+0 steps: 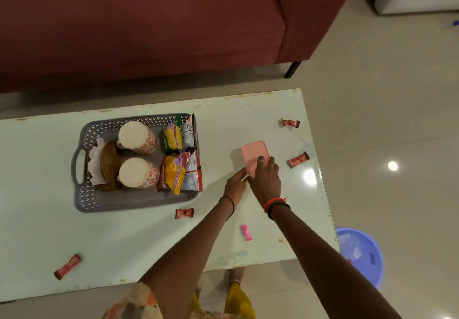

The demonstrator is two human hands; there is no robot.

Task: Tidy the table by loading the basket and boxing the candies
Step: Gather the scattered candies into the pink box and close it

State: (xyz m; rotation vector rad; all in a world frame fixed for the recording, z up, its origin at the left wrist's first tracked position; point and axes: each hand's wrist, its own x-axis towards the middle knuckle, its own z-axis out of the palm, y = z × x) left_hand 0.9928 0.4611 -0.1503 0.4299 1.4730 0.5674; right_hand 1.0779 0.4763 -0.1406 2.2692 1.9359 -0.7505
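Pale table (124, 239), seen from above; pink box (254, 153) sits lid-on toward the table's right half, right of the basket (104, 202) and apart from it. Both hands are on the box. The left hand (234, 184) pinches its near-left corner, fingers curled at the edge. The right hand (264, 177) lies over the near end of the lid with bent fingers on top (ring on one finger); its thumb is hidden, so we cannot tell grip from press. Bands on both wrists.

Loose on the table we count five candies: red candy (290, 122) near the far right corner; red candy (298, 159) just right of the box, not touching; red candy (184, 213) just beside the basket's near right corner; red candy (67, 266) near the near left edge, well apart from the rest; pink candy (246, 232) between the two forearms.

The grey basket holds two white patterned cups (136, 136) at its middle; snack packets (177, 169) stand along its right side; a brown item (109, 164) with white paper sits by the left handle.

Off the table: blue bucket (360, 256) on the floor at the near right corner; maroon sofa (149, 20) beyond the far edge.
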